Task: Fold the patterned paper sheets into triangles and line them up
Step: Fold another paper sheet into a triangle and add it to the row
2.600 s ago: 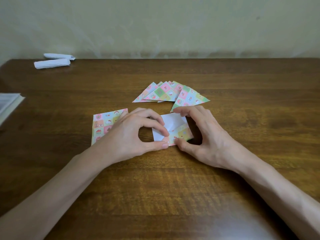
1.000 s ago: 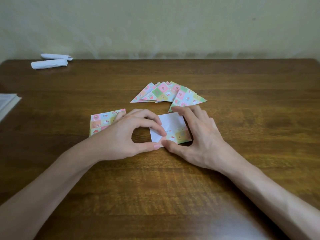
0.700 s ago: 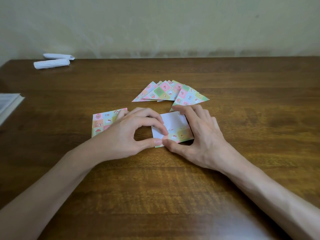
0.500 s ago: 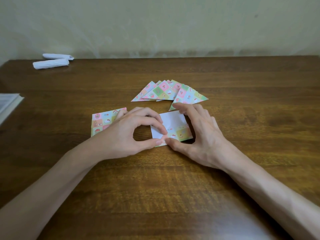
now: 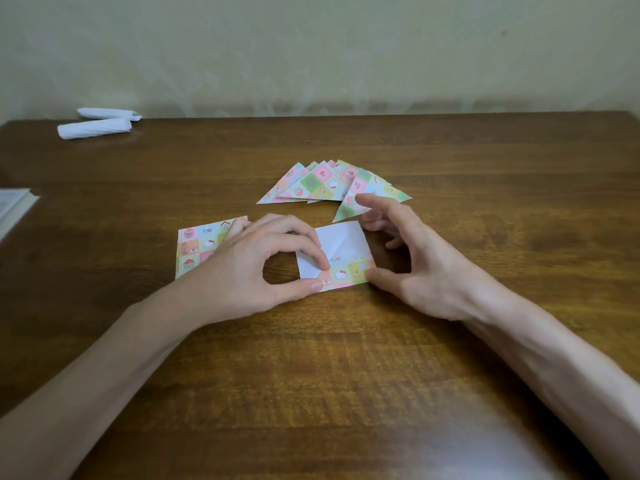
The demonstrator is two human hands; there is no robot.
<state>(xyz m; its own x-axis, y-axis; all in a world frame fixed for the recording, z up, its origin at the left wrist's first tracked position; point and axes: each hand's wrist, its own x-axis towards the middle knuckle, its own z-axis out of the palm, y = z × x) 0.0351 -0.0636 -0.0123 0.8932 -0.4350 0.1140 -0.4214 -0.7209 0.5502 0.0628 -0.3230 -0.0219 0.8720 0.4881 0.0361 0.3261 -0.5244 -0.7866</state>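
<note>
Table (image 5: 346,375): one, dark wood, under both forearms.
Left hand (image 5: 249,268): thumb and forefinger curled into a ring, pinching the near left corner of the sheet.
Right hand (image 5: 426,268): loosely spread; the thumb tip touches the sheet's near right corner, and the other fingers are raised and grasp nothing.
Sheet (image 5: 341,242): one, between the two hands, white side up, with a patterned strip along its near edge.
Flat sheets (image 5: 197,247): one patterned stack, partly under the left hand; number unclear.
Triangles (image 5: 322,183): an overlapping fan just beyond the right fingertips, too overlapped to count.
Paper rolls (image 5: 95,128): two, white, far beyond the left hand.
</note>
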